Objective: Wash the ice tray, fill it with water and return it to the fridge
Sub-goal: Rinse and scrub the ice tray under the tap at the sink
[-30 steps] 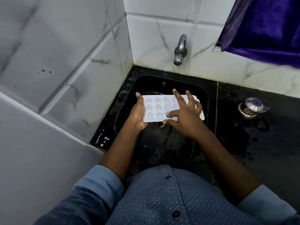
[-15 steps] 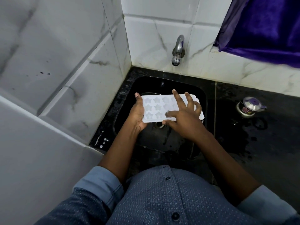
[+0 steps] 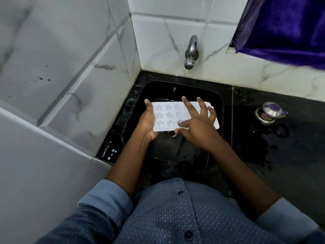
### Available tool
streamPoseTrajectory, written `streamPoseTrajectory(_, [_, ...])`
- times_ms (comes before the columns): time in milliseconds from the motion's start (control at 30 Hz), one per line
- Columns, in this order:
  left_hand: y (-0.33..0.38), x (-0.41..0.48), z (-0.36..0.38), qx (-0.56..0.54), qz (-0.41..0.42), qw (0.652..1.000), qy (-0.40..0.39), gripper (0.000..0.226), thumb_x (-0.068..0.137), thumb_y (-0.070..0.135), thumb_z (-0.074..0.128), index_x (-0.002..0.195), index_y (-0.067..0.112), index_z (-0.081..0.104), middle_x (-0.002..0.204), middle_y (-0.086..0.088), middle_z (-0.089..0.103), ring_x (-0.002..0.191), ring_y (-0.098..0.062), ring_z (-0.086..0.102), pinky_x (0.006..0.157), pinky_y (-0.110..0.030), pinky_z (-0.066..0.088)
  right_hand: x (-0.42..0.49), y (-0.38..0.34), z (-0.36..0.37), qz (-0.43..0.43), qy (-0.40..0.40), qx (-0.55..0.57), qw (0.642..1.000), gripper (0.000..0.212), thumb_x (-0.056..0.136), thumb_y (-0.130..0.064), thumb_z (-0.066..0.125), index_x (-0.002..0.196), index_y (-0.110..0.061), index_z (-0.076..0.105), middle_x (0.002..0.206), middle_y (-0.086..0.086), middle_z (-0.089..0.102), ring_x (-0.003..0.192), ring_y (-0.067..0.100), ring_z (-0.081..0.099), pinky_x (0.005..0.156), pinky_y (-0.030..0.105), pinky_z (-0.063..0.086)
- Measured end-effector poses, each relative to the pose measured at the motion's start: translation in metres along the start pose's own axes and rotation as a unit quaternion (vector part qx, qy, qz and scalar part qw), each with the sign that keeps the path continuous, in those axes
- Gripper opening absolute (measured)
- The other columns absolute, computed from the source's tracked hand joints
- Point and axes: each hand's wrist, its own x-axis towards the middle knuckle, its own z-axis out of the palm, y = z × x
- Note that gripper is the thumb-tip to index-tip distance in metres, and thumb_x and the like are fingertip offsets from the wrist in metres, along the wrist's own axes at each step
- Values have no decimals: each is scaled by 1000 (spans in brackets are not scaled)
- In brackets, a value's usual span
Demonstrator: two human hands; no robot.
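Head view, looking down at a black sink [image 3: 217, 104] set in the corner of a white marble-patterned tiled wall [image 3: 73, 71].

Task item: the ice tray [image 3: 164, 116], white with star-shaped cavities facing up, is held roughly level over the sink basin. Its near edge sits just above the drain [image 3: 172, 134]. The tray is lower in the picture than the metal tap [image 3: 190, 51], which is mounted on the back wall.

Left hand [image 3: 146, 123]: it grips the tray's left short end. The thumb runs along the top of that edge up to the far corner and the palm cups the near-left corner. The fingers are hidden beneath the tray.

Right hand [image 3: 199, 128]: it lies over the right half of the tray. Three fingers are splayed and fairly straight, their tips reaching the far rim. The index finger is bent sideways across the near row of cavities, and the thumb sits at the near rim. The cavities under this hand are hidden.

Surroundings: a dark counter [image 3: 281, 161] with wet patches lies right of the sink. A small steel pot [image 3: 269, 114] with a purple-knobbed lid stands on the counter, well apart from the tray. A purple cloth [image 3: 284, 27] hangs at upper right. A blue patterned shirt [image 3: 175, 213] with rolled sleeves fills the bottom of the view.
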Motion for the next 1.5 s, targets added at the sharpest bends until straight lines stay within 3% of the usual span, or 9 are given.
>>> streamPoseTrajectory(133, [-3, 1, -1, 5, -6, 1000, 4, 83, 102, 75, 20, 113, 10, 71, 95, -14, 82, 81, -31, 81, 62, -41, 64, 1, 2, -1, 2, -1, -1, 1000, 29, 93, -59, 67, 109, -39, 80, 175, -11, -8, 159, 31, -17, 123, 59, -5])
streamPoseTrajectory(267, [3, 2, 0, -7, -2, 1000, -11, 88, 100, 77, 16, 116, 11, 71, 106, -17, 80, 88, -33, 80, 68, -43, 64, 2, 2, 1, 10, 3, 0, 1000, 30, 95, -58, 64, 119, -42, 75, 176, -6, -9, 159, 33, -17, 122, 59, -2])
streamPoseTrajectory(500, [1, 2, 1, -6, -6, 1000, -11, 86, 102, 75, 17, 111, 9, 71, 94, -14, 81, 81, -31, 81, 62, -41, 64, 5, 3, -2, 3, 6, 23, 1000, 23, 92, -54, 71, 107, -38, 78, 176, -7, -2, 159, 31, -16, 122, 55, -3])
streamPoseTrajectory(633, [3, 3, 2, -17, -1, 1000, -19, 85, 102, 75, 17, 110, 11, 72, 103, -17, 81, 86, -32, 80, 74, -45, 62, 3, 1, 1, -14, 43, 40, 998, 26, 91, -42, 76, 111, -31, 64, 176, -1, 2, 160, 34, -9, 118, 53, 6])
streamPoseTrajectory(733, [4, 6, 1, -10, 2, 1000, -13, 88, 100, 78, 18, 119, 11, 72, 112, -19, 79, 95, -35, 79, 78, -48, 63, 5, -3, 4, -32, 41, 29, 998, 24, 91, -36, 76, 113, -34, 67, 176, -1, -1, 159, 36, -8, 118, 55, 8])
streamPoseTrajectory(1133, [2, 8, -1, -12, -11, 1000, -12, 91, 98, 81, 18, 119, 9, 71, 107, -18, 80, 94, -37, 79, 83, -53, 62, 12, -15, -1, -50, -3, 8, 999, 26, 95, -52, 68, 119, -44, 73, 175, -4, -14, 158, 36, -19, 120, 56, 3])
streamPoseTrajectory(1233, [4, 7, 0, -16, -9, 1000, -12, 85, 98, 80, 20, 111, 13, 70, 99, -16, 81, 87, -37, 80, 79, -57, 63, 12, -22, 0, -38, -17, -12, 999, 32, 97, -51, 64, 127, -42, 71, 174, -4, -18, 158, 36, -22, 121, 59, 2])
streamPoseTrajectory(1367, [2, 6, -1, -15, -18, 1000, -9, 86, 99, 80, 22, 118, 11, 70, 97, -15, 81, 83, -34, 80, 60, -46, 64, 12, -26, -4, -42, -25, -9, 999, 29, 98, -47, 65, 123, -36, 74, 174, -5, -20, 157, 34, -25, 122, 58, -1])
streamPoseTrajectory(1500, [2, 9, -2, -19, -12, 1000, 1, 91, 97, 82, 22, 128, 10, 68, 102, -16, 81, 87, -36, 80, 62, -47, 64, 10, -27, 0, -34, -20, -15, 999, 29, 98, -45, 65, 126, -37, 72, 174, -2, -20, 158, 36, -23, 121, 59, 2])
